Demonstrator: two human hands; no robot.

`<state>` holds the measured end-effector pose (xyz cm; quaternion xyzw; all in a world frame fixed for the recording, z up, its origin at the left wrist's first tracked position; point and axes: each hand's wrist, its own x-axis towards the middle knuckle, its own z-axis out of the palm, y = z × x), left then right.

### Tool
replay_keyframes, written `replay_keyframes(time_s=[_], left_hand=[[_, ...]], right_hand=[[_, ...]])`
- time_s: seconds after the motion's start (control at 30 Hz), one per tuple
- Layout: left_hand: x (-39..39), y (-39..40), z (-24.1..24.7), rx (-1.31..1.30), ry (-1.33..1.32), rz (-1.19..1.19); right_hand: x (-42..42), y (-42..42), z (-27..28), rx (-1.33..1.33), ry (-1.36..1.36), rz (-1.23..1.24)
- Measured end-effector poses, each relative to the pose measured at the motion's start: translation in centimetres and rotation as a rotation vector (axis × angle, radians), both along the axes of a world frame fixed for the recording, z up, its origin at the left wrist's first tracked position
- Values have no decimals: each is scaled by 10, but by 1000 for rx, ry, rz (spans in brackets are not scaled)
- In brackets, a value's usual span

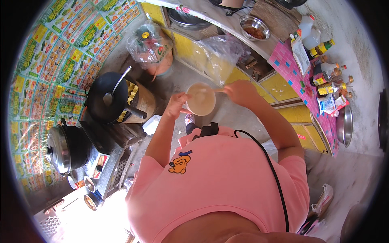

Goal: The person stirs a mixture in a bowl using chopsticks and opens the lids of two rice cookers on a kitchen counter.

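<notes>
My left hand (177, 104) grips the left rim of a round, pale bowl (200, 103), held up in front of my body above the floor. Something whitish and cloudy fills the bowl; I cannot tell whether it is liquid or batter. A light-brown stick (218, 90), perhaps chopsticks, reaches the bowl's right rim. My right hand (238, 92) is closed around its outer end. Whether the stick's tip dips into the contents is hard to see.
To the left, a black wok (108, 97) holding a metal ladle (117, 83) rests over a round stove. A lidded pot (59, 150) stands nearer. A bagged gas cylinder (158, 56) is ahead. Along the right counter are a steel bowl of food (254, 29) and several bottles (326, 77).
</notes>
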<state>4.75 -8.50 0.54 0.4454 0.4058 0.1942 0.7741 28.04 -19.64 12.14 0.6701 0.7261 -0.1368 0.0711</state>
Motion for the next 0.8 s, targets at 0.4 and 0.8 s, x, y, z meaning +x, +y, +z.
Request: replay_keyframes(time_s=[0.4, 0.8], left_hand=[[3, 14, -2, 53, 106, 64], [9, 16, -2, 47, 52, 238]], right_hand=[[3, -24, -113, 68, 629, -241], [-7, -14, -113, 49, 857, -460]])
